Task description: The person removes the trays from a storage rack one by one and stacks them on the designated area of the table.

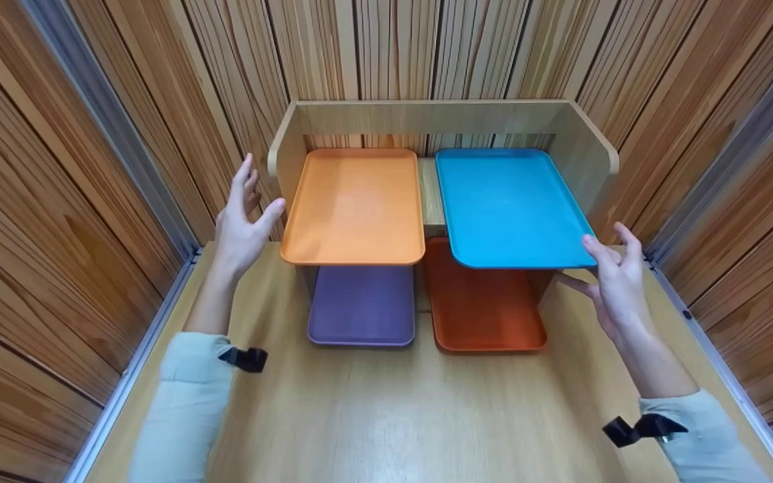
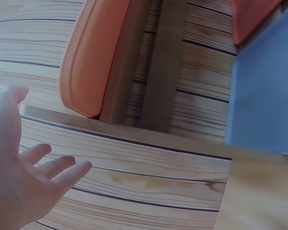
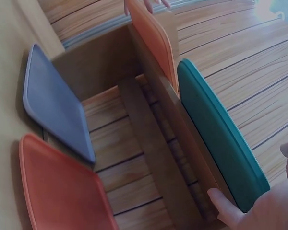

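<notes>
Left of the orange tray [image 1: 356,208] my left hand [image 1: 242,231] is raised, its thumb toward the tray and its fingers spread, holding nothing. In the left wrist view that hand [image 2: 26,167] stands apart from the tray's edge. At the front right corner of the blue tray [image 1: 510,208] is my right hand [image 1: 618,285], with its fingers apart. One digit is at the tray's edge and another reaches lower, beside the shelf; whether they touch cannot be told. In the right wrist view the right hand [image 3: 273,206] is beside the tray, which looks teal there.
Both upper trays lie on a wooden two-level shelf [image 1: 430,117], overhanging its front. Below them, a purple tray [image 1: 363,308] and a red-brown tray [image 1: 490,318] stick out over the wooden table [image 1: 386,416]. Wood-patterned walls [image 1: 37,168] enclose the table at left, right and back.
</notes>
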`<state>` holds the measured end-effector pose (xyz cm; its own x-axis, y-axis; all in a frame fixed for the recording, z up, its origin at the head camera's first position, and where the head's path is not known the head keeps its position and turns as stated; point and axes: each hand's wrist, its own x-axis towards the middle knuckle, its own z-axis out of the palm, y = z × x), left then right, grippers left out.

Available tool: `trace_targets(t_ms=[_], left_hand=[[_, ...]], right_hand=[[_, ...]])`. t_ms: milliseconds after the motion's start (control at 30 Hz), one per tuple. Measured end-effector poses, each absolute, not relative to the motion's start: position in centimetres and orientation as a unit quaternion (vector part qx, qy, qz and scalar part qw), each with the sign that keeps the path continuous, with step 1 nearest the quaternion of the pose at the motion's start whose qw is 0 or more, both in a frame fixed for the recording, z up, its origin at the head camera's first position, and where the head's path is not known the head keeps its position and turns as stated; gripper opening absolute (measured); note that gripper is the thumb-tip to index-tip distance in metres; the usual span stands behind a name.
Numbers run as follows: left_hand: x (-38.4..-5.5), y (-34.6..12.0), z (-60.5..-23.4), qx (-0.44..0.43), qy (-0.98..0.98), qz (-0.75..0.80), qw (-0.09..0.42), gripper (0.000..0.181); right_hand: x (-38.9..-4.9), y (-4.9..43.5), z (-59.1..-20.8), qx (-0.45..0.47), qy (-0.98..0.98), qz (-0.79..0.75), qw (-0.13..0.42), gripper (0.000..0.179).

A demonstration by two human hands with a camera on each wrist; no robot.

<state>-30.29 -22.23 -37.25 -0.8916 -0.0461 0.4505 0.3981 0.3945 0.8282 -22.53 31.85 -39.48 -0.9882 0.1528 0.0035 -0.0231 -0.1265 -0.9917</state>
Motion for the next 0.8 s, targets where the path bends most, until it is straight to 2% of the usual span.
trace_targets(t_ms=[267, 567, 800], left_hand=[[-31.4, -21.3, -36.9, -0.086, -0.791, -0.578, 0.182, 0.088], [-32.5, -20.7, -36.2, -0.097, -0.774, -0.588, 0.212, 0.090], [-32.9, -20.5, -35.8, -0.110, -0.788, -0.566, 0.214, 0.075]], right_hand=[[-23.1, 29.9, -39.2, -0.067, -0.615, 0.783, 0.056, 0.092], [-23.3, 28.3, -39.3, -0.084, -0.558, 0.822, 0.079, 0.091], [-22.6, 27.5, -39.3, -0.102, -0.505, 0.853, 0.083, 0.096]])
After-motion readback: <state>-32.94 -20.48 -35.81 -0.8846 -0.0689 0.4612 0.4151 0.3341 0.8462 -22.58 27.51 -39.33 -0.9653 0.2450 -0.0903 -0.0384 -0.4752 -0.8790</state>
